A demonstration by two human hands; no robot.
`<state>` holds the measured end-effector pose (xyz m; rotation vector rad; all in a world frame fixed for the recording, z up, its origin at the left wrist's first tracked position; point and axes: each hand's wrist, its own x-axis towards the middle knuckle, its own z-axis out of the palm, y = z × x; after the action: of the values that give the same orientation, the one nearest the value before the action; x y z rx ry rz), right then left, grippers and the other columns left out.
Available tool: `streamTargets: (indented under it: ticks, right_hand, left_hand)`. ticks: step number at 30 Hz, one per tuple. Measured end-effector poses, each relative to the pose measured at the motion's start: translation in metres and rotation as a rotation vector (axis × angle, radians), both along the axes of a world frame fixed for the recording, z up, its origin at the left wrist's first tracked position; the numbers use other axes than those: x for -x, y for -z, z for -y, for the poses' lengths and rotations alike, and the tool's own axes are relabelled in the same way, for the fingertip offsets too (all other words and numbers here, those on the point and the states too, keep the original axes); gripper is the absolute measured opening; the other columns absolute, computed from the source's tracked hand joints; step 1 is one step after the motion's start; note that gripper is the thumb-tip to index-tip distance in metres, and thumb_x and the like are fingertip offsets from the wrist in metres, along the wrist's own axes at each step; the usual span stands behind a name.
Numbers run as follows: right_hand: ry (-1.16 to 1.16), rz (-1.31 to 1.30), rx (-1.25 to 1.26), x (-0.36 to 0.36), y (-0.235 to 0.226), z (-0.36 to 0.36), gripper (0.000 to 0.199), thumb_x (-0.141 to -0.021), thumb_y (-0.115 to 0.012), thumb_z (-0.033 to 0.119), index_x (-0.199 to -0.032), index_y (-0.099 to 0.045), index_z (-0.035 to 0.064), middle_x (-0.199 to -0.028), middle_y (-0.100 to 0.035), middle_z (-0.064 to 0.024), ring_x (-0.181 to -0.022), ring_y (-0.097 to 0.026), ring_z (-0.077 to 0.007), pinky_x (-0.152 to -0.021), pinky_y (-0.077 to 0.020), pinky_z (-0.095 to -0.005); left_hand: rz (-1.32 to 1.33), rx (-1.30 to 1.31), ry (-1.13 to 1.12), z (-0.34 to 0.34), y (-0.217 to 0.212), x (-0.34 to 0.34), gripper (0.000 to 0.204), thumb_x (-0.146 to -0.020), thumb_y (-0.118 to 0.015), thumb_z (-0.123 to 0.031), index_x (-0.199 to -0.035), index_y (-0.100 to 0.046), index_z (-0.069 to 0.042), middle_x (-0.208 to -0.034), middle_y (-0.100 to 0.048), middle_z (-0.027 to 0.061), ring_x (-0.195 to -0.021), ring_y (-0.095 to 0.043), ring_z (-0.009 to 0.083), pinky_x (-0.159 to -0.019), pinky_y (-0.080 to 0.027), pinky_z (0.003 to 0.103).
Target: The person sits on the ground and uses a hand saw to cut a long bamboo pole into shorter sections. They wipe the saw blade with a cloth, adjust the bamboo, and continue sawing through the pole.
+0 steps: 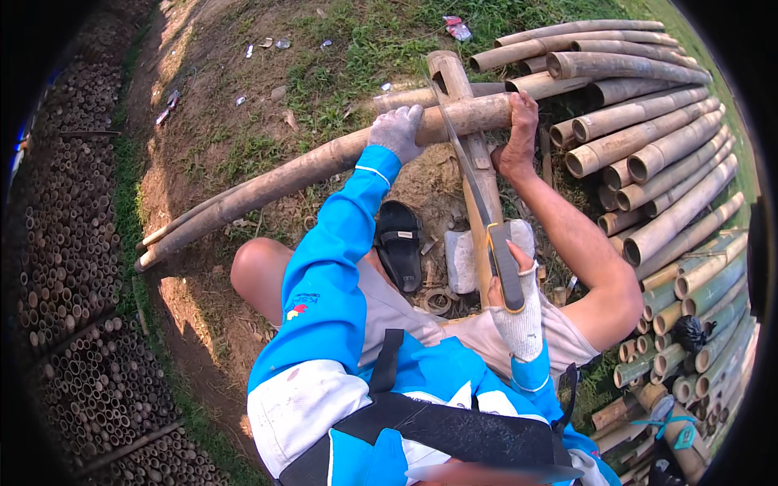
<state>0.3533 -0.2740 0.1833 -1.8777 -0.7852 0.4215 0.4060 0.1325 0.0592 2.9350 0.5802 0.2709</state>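
A long brown bamboo pole [324, 159] slants from the lower left up to the upper right, resting across a bamboo support post [476, 194]. My left hand [396, 132], in a pale knit glove, wraps over the pole just left of the blade. My right hand [519, 312], in a glove that leaves fingers bare, grips the dark handle of a hand saw [468, 166]. The saw's long blade crosses the pole near its right end; how deep any cut goes, I cannot tell. My bare foot [516, 142] presses against that right end of the pole.
Cut bamboo lengths [648, 121] are stacked along the right, with greener ones [717, 279] lower down. Many upright-facing bamboo ends [81, 243] fill the far left. A black sandal [399, 247] and a pale block [462, 261] lie by the post. Litter [458, 29] dots the grass.
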Motion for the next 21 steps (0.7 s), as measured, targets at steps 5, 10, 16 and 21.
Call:
streamTargets:
  ticks: [5, 10, 16, 21]
  right_hand:
    - [0.039, 0.211, -0.147, 0.021, 0.018, 0.005, 0.055, -0.096, -0.058, -0.002, -0.15, -0.049, 0.0004, -0.133, -0.06, -0.0175, -0.121, -0.061, -0.0279, -0.109, -0.048, -0.0369]
    - [-0.013, -0.026, -0.081, -0.086, 0.051, -0.159, 0.058, -0.096, -0.065, 0.001, -0.151, -0.05, 0.0072, -0.122, -0.065, -0.0143, -0.105, -0.066, -0.0238, -0.096, -0.0542, -0.0357]
    - [0.058, 0.112, -0.137, -0.042, 0.085, -0.101, 0.061, -0.091, -0.061, -0.005, -0.151, -0.05, 0.0013, -0.125, -0.062, -0.016, -0.106, -0.063, -0.0246, -0.099, -0.0529, -0.0368]
    - [0.039, 0.173, 0.029, 0.019, 0.034, 0.007, 0.067, -0.089, -0.061, -0.001, -0.154, -0.043, -0.0006, -0.137, -0.058, -0.0208, -0.118, -0.064, -0.0302, -0.105, -0.0516, -0.0408]
  left_hand:
    - [0.002, 0.017, 0.003, -0.002, -0.003, 0.0, 0.082, -0.073, -0.091, -0.041, -0.144, -0.057, -0.015, -0.126, -0.069, 0.0125, -0.116, -0.07, 0.0366, -0.099, -0.057, 0.051]
    - [0.059, -0.064, 0.01, 0.001, -0.006, 0.001, 0.079, -0.074, -0.091, -0.039, -0.142, -0.057, -0.015, -0.125, -0.069, 0.0129, -0.115, -0.07, 0.036, -0.097, -0.057, 0.051]
    - [-0.006, 0.005, -0.018, -0.001, -0.006, 0.002, 0.079, -0.075, -0.09, -0.037, -0.143, -0.057, -0.016, -0.129, -0.069, 0.0137, -0.118, -0.07, 0.0366, -0.099, -0.058, 0.05]
    - [0.007, 0.053, -0.005, -0.006, 0.003, -0.002, 0.081, -0.074, -0.091, -0.034, -0.144, -0.056, -0.016, -0.13, -0.069, 0.0141, -0.119, -0.069, 0.0363, -0.101, -0.056, 0.052]
